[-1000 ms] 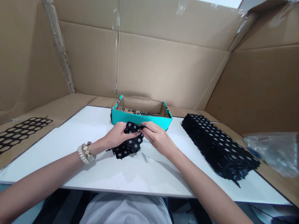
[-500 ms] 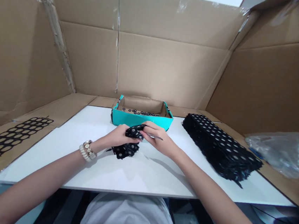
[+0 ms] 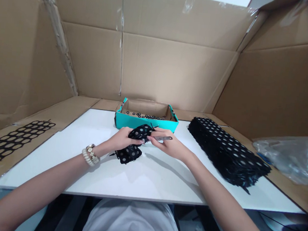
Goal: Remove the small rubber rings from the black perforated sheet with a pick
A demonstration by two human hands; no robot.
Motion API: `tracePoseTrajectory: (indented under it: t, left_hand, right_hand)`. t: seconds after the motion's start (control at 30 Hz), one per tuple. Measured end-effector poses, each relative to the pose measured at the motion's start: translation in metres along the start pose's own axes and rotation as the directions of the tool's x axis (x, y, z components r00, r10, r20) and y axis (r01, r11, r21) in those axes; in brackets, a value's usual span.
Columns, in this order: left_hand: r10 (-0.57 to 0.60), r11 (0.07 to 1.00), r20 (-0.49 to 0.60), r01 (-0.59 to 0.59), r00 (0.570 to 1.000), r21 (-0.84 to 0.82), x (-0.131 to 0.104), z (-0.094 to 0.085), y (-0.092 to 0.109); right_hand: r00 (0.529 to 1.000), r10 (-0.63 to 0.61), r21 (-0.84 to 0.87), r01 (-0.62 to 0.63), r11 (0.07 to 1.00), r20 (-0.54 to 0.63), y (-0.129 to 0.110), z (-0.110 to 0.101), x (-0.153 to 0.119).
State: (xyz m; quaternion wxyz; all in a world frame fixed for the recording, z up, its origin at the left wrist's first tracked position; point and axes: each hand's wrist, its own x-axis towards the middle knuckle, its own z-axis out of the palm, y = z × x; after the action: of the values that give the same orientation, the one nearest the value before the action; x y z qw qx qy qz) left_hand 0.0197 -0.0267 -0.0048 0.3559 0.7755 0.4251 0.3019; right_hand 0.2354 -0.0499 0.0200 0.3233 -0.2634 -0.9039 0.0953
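Observation:
My left hand (image 3: 121, 139) is closed around a black rubber sheet (image 3: 128, 154) full of round holes. Its upper part curls over between my hands, and its lower end hangs at the white table top. In my right hand (image 3: 175, 147) is a slim, flat metal tool, apparently tweezers (image 3: 163, 138), with the blunt end pointing right. My right fingertips meet the sheet's right edge, so the tool's working tip is hidden. Just beyond my hands stands a turquoise open box (image 3: 131, 122) with several small black rings (image 3: 151, 117) inside.
A thick stack of black perforated sheets (image 3: 226, 151) lies on the right of the white table (image 3: 147, 184). Beside it are a clear plastic bag (image 3: 288, 157) and a blue item (image 3: 263, 158). A black lattice sheet (image 3: 15, 140) rests at left. Cardboard walls (image 3: 169, 69) enclose the table.
The curled upper part of the sheet has opened out and risen slightly. My right hand has shifted a little right and turned, showing the metal tool's flat side.

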Motion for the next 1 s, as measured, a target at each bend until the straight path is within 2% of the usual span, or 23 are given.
tracePoseTrajectory:
  t: [0.3, 0.53, 0.67, 0.8, 1.0]
  left_hand:
    - [0.003, 1.000, -0.005, -0.003, 1.000, 0.013, 0.001, -0.001, 0.000]
    - [0.034, 0.999, 0.002, -0.034, 0.999, 0.018, 0.000, 0.000, 0.001]
    - [0.059, 0.998, -0.011, -0.059, 0.998, -0.002, -0.001, 0.001, 0.002]
    - [0.035, 0.999, -0.012, -0.036, 0.999, -0.041, -0.003, 0.000, 0.005]
    - [0.052, 0.996, -0.028, -0.054, 0.998, -0.078, -0.004, 0.003, 0.008]
  right_hand:
    - [1.000, 0.004, -0.003, -0.004, 1.000, 0.022, 0.002, -0.002, -0.002]
    - [1.000, -0.008, -0.023, 0.008, 1.000, -0.004, 0.003, 0.000, -0.002]
    - [0.999, -0.021, -0.077, 0.017, 0.997, -0.048, 0.006, 0.005, -0.003]
    - [0.995, -0.052, -0.155, 0.039, 0.987, -0.082, 0.013, 0.015, -0.005]
    - [0.997, -0.048, -0.205, 0.035, 0.978, -0.061, 0.019, 0.021, 0.001]
